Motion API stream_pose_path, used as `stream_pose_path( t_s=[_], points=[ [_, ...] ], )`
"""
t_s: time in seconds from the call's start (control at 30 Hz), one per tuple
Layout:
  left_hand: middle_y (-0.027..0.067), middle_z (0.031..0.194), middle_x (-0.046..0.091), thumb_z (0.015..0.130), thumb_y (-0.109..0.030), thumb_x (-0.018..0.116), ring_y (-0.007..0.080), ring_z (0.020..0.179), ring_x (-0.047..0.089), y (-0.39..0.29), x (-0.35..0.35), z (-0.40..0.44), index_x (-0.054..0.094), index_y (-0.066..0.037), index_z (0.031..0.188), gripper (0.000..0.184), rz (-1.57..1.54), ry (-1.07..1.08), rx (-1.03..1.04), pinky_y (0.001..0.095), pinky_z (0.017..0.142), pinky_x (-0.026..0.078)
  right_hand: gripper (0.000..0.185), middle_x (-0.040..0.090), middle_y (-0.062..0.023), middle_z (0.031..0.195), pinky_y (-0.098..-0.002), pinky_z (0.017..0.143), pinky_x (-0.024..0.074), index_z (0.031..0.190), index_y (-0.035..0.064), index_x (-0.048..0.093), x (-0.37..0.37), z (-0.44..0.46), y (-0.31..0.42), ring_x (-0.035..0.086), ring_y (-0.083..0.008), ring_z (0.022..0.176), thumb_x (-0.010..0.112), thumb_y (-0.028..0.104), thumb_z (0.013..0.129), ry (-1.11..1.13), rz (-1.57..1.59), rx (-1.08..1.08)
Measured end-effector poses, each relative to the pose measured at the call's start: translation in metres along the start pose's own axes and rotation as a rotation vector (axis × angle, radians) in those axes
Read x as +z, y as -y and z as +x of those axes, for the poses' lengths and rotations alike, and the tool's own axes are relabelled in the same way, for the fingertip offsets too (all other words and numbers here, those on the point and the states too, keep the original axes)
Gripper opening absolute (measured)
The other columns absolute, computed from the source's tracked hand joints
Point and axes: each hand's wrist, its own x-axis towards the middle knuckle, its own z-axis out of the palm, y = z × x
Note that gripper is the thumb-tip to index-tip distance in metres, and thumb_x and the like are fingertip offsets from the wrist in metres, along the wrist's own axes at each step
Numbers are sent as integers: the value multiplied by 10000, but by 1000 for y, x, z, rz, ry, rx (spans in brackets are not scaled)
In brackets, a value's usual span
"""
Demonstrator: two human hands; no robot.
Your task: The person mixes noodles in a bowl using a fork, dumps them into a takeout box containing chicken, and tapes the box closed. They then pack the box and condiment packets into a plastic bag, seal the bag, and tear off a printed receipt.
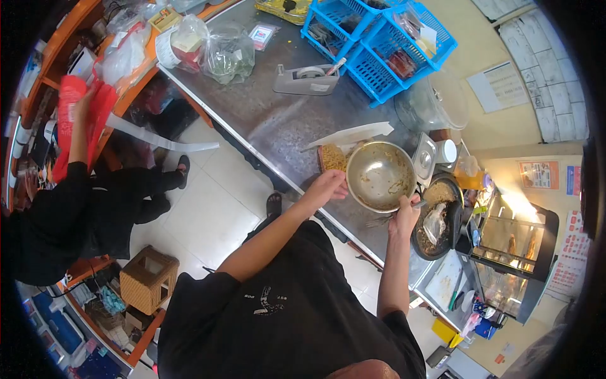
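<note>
A steel mixing bowl (380,177) with brown residue smeared inside is tilted toward me over the counter's edge. My right hand (405,218) grips its lower right rim, and a short grey handle-like piece (420,204) sticks out beside the fingers. My left hand (329,189) is at the bowl's left side, fingers stretched toward the rim; whether they touch it I cannot tell. Just behind the left hand lies a container of golden-brown crumbly food (332,158), partly covered by the bowl. A white flat board or sheet (353,135) lies behind it.
Right of the bowl are a black pan (432,243) with crumbs and a plastic-wrapped item, and a kitchen scale (425,156). Blue baskets (379,69), a tape dispenser (307,82) and plastic bags (228,57) stand farther back. Another person (82,215) at left holds a red bag (76,120).
</note>
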Motion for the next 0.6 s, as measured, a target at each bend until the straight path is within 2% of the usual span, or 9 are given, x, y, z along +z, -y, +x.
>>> stream_pose_path(
  t_s=[0.1,0.2,0.3,0.4,0.47,0.5,0.6],
  points=[
    [99,1054,589,1024,-203,514,192,957,639,-4,7,-1,491,-36,1180,230,-32,30,-2,345,849,572,286,501,22,741,-247,598,468,757,139,423,-4,-1,2,526,-95,661,625,-35,859,75,-38,-13],
    [94,1050,591,1014,-155,516,195,948,648,6,7,1,487,-43,1109,150,-101,42,7,360,853,577,255,470,40,722,-230,543,425,779,136,452,8,-16,26,477,-69,623,651,75,927,159,-183,3],
    [85,1045,591,1003,-128,516,194,938,653,14,8,0,484,-48,1069,108,-155,28,-9,369,850,580,234,435,48,702,-230,488,358,825,131,486,7,-18,59,415,-51,579,596,246,996,121,-431,90],
    [78,1035,591,992,-119,518,187,920,653,17,10,1,484,-48,1075,114,-191,1,-11,370,845,581,354,435,56,711,-229,512,288,833,140,490,-9,0,86,371,-49,585,491,437,1025,46,-243,16],
    [73,1025,590,986,-117,520,181,901,653,10,13,-3,486,-51,1082,121,-167,-7,-18,372,841,581,378,429,43,729,-261,530,290,829,139,486,21,-2,121,343,-77,587,427,443,1044,114,-79,-122],
    [72,1019,589,985,-118,521,179,890,653,10,13,-2,486,-53,1084,124,-173,-10,-21,370,838,581,356,480,24,786,-282,575,341,858,118,514,27,5,127,409,-106,634,406,392,1059,224,14,-242],
    [67,1002,587,983,-122,522,172,863,651,10,13,1,489,-56,1092,131,-171,-13,-29,367,830,581,378,514,-15,768,-306,597,392,899,72,558,61,16,138,466,-149,649,390,367,1065,221,-710,-711]
  ],
)
